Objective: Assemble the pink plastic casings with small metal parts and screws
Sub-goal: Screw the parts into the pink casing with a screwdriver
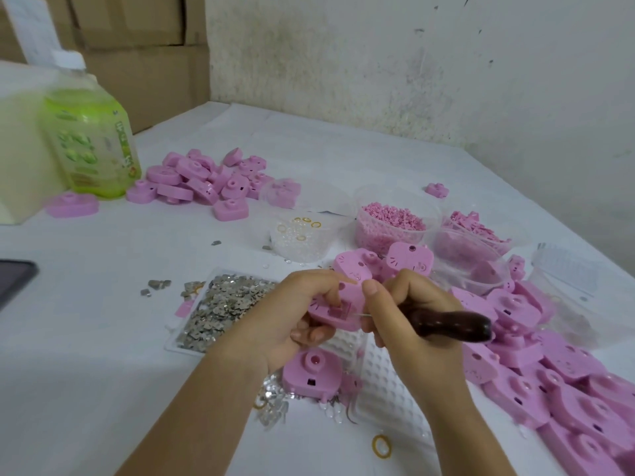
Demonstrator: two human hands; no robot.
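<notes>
Left hand (275,314) grips a pink casing (335,312); right hand (402,314) clutches a dark-handled screwdriver (446,324), tip at its slot. Seating step, probably; next needs steady tip pressure. Metal parts (220,310) lie left of the hands.

Green bottle (91,132), white cap, upright near far left corner of bench (103,338). Pale container (20,156) touching bottle's left side. Dark flat device (13,280) at left edge, partly out of view. Cardboard boxes (137,46) stacked behind far left corner. Stained white wall (412,63) along far edge. Yellow rubber band (382,446) lying flat by near edge.
</notes>
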